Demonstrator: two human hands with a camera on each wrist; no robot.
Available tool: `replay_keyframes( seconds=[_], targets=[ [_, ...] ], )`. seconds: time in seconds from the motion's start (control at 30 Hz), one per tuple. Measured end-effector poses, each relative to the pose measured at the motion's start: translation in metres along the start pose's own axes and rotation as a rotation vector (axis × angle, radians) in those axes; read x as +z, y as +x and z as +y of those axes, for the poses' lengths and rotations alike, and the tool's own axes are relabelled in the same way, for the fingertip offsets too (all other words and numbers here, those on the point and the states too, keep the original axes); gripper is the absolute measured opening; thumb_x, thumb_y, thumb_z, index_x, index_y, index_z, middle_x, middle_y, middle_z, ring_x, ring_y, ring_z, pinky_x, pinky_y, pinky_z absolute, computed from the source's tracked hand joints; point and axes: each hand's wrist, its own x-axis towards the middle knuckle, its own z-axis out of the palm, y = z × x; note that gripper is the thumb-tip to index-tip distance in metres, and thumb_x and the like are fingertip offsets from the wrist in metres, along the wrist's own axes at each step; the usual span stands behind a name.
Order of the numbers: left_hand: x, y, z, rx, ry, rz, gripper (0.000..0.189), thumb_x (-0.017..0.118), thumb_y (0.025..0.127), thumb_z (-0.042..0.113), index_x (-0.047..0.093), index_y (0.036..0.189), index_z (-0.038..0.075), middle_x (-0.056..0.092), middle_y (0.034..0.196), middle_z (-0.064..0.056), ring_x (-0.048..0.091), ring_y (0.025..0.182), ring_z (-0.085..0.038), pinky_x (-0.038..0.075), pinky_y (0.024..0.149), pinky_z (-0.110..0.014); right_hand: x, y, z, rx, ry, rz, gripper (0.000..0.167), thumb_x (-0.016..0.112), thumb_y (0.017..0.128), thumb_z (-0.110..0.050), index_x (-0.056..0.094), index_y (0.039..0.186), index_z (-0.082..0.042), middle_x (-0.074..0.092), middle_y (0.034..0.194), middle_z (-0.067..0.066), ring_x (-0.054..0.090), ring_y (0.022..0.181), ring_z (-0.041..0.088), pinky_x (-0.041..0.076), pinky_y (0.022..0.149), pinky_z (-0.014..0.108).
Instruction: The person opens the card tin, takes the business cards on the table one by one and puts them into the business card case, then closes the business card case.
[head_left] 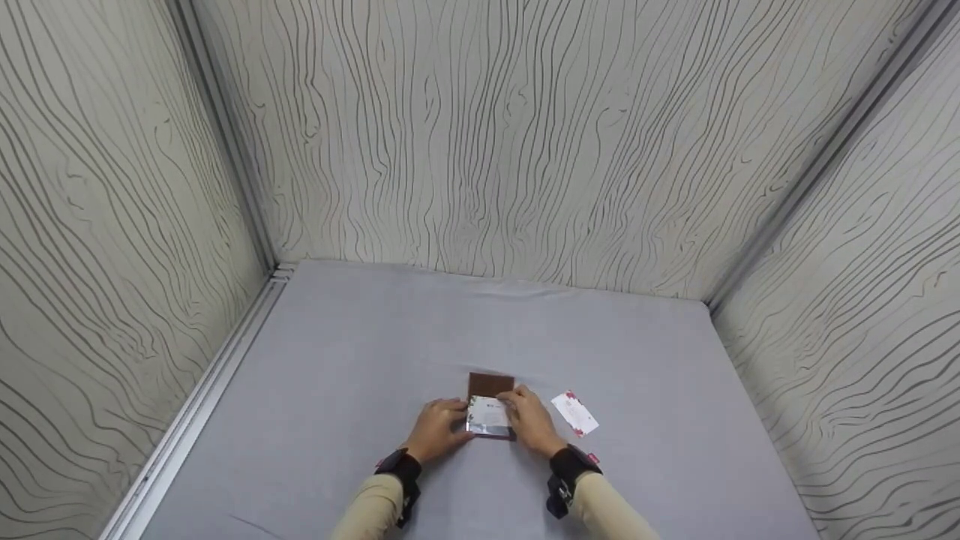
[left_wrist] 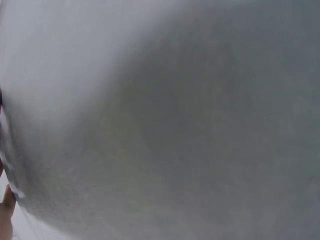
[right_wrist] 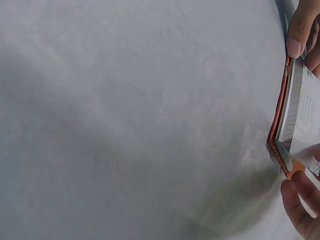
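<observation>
A brown card holder (head_left: 491, 383) lies unfolded on the grey cloth, with clear plastic over its near half. On that half is a white card (head_left: 489, 411) with printed text and a floral edge. My left hand (head_left: 436, 429) grips the holder's left side, thumb at the near corner; the right wrist view shows that thumb (right_wrist: 297, 37) on the brown rim. From the right, my right hand (head_left: 531, 420) pinches the card, index finger bent over its far edge. At the holder's near right corner, the plastic (right_wrist: 284, 154) stands slightly away from the rim. The left wrist view shows mostly blurred cloth.
A second white card (head_left: 575, 413) with red floral corners lies at an angle to the right of my right hand. Grey cloth (head_left: 360, 337) covers the table. Wood-grain patterned panels (head_left: 480, 135) enclose the back and sides, and a metal rail (head_left: 202, 397) runs along the left edge.
</observation>
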Motion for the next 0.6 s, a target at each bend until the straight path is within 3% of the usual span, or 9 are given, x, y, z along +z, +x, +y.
replay_keyframes(
  seconds=[0.33, 0.6],
  targets=[
    [0.0, 0.0, -0.0007, 0.04, -0.002, 0.041, 0.035, 0.083, 0.076, 0.023, 0.077, 0.104, 0.001, 0.071, 0.112, -0.014, 0.066, 0.107, -0.03, 0.05, 0.092, -0.048, 0.0003, -0.002, -0.0032, 0.029, -0.035, -0.09, 0.026, 0.065, 0.089, -0.002, 0.068, 0.115, -0.002, 0.055, 0.103, 0.012, 0.055, 0.093, 0.033, 0.049, 0.077, 0.046],
    [0.0008, 0.0008, -0.0003, 0.005, 0.0, 0.007, 0.035, 0.082, 0.079, 0.025, 0.077, 0.105, 0.002, 0.071, 0.115, -0.012, 0.064, 0.111, -0.029, 0.048, 0.096, -0.048, 0.0016, -0.0022, -0.0043, 0.029, -0.077, -0.126, 0.024, 0.064, 0.09, -0.006, 0.069, 0.113, -0.002, 0.055, 0.106, 0.016, 0.054, 0.096, 0.038, 0.048, 0.077, 0.051]
  ],
)
